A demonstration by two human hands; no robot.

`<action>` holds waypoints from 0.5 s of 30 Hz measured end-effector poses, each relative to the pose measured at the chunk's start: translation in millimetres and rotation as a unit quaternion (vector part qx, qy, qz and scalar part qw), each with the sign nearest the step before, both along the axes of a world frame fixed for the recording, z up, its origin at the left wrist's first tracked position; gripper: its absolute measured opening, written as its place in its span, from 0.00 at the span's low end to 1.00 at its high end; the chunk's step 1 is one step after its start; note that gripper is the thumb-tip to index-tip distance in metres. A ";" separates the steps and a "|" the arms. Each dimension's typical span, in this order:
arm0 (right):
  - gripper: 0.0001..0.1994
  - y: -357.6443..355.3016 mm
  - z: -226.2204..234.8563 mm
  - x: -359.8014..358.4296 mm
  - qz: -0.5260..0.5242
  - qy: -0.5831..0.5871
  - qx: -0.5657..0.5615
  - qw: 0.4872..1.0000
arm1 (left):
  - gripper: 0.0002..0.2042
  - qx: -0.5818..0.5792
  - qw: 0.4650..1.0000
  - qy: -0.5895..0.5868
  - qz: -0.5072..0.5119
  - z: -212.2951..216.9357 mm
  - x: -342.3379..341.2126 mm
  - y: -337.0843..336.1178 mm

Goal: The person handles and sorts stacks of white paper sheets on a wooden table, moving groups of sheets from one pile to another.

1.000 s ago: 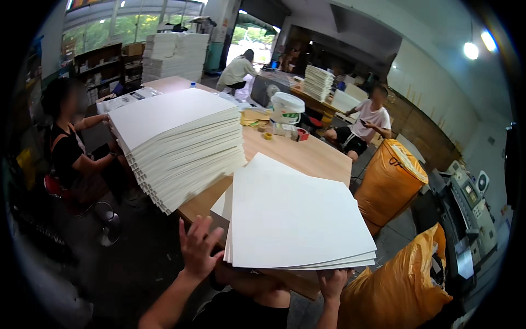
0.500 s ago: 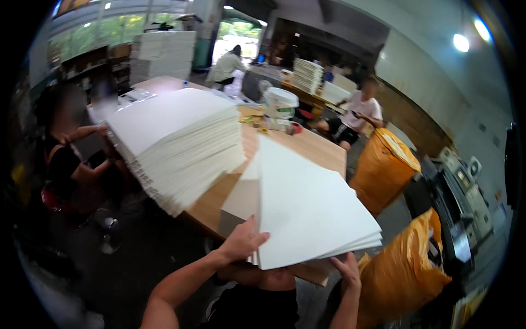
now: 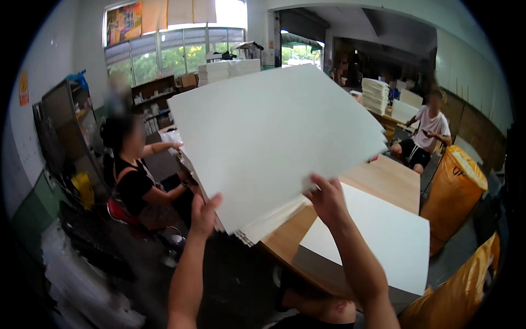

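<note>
Several large white sheets of paper or card [image 3: 274, 131] are raised in front of me, tilted and slightly fanned at their right corner. My left hand [image 3: 205, 215] is closed on their lower left edge, thumb on the upper face. At the lower right edge, my right hand [image 3: 327, 198] has its thumb and fingers closed on the sheets, a little blurred. Under them the tall white stack [image 3: 274, 220] shows only its front edges; the held sheets hide its top. A lower block of white sheets [image 3: 383, 236] lies on the table by my right forearm.
The wooden table [image 3: 386, 178] reaches away to the right. One person [image 3: 131, 181] sits close on the left, hands at the tall stack. Another person [image 3: 427, 131] sits beyond the table. Orange sacks [image 3: 452, 192] stand at the right. A wrapped white bundle [image 3: 82, 279] lies lower left.
Both hands have lifted the sheets up and left, from over the lower block to over the tall stack. My view has turned left, and the lower block's top is now uncovered.
</note>
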State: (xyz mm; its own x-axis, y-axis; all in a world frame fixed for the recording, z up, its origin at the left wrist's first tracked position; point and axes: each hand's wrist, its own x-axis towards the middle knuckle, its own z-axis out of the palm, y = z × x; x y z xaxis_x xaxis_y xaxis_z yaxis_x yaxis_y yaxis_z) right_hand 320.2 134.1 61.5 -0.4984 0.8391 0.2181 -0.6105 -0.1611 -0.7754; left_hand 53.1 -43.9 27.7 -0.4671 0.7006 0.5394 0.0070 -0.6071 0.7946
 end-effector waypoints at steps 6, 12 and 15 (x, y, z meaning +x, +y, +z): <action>0.14 114.0 9.5 -150.0 0.020 0.027 0.005 0.999 | 0.19 -0.078 0.980 -0.145 -0.109 19.5 -108.8 60.7; 0.20 142.3 -47.0 -190.2 -0.010 -0.092 -0.020 0.996 | 0.21 -0.170 0.971 -0.167 -0.029 -23.4 -157.4 82.7; 0.19 139.9 -36.0 -182.6 0.034 -0.117 -0.050 0.991 | 0.22 -0.195 0.964 -0.175 -0.038 -6.2 -146.4 74.4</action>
State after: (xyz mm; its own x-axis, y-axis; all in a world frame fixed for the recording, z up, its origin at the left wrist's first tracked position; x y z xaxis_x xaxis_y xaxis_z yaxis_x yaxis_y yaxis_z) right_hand 137.5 273.9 25.5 -0.5818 0.8133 0.0069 -0.4014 -0.2798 -0.8721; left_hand -93.3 30.5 21.5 -0.5115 0.8580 0.0471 -0.3359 -0.2501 0.9081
